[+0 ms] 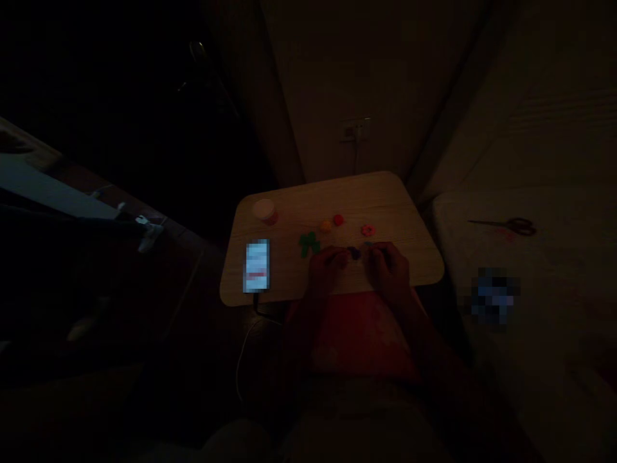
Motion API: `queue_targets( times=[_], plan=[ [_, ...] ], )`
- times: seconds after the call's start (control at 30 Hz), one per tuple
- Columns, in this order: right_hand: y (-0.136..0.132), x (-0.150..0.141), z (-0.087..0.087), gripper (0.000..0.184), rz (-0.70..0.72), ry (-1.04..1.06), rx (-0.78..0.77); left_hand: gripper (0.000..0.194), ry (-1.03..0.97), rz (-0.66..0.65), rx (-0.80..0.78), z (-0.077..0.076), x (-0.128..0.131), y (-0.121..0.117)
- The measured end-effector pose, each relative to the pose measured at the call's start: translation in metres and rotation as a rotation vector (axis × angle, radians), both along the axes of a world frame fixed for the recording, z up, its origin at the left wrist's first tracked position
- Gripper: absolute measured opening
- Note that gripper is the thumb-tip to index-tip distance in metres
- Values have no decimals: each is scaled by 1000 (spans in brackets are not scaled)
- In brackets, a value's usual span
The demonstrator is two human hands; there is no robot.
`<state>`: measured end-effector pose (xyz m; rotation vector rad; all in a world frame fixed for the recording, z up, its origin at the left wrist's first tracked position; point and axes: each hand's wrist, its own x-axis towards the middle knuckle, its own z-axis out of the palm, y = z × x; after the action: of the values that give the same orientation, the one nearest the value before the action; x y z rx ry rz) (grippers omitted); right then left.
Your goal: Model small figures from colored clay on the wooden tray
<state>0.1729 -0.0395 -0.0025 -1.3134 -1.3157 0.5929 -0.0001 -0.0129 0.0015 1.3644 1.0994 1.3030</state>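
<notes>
1. In the dim lower centre of the frame, the left hand is bent over the near edge of the desk, its fingers drawn narrowly together; whether they grip anything I cannot tell
2. The dark purple piece lies between the two hands, just beside the left fingertips, to their right in the frame; any contact is too dark to make out
3. The right hand is curled, thumb and fingers close together, with the small blue piece at its fingertips, on their upper-left side; I cannot tell whether it is pinched or only near
4. Above the right hand in the frame sits the pink ring-shaped piece, apart from the fingers
5. The red piece and the orange piece lie close to each other, above the gap between the hands
6. The green pieces are grouped just to the upper left of the left hand
7. Farther left on the desk, the cup is above the lit phone
8. At the right of the frame, the scissors lie on a separate pale surface
</notes>
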Motion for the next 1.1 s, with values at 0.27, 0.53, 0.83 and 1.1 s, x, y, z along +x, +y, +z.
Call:
queue_targets(
  times=[0.27,0.53,0.83,1.1],
  plan=[
    [0,2,-3,16,4,13,23,18,-38,37,30,0,2,0],
    [1,6,-1,21,128,21,123,14,62,23,34,-2,3,0],
    [6,0,-1,14,46,-116,39,9,51,26,113,-12,1,4],
    [11,-7,-8,30,58,-436,-18,15,-4,76,-3,-12,4,4]
  ],
)
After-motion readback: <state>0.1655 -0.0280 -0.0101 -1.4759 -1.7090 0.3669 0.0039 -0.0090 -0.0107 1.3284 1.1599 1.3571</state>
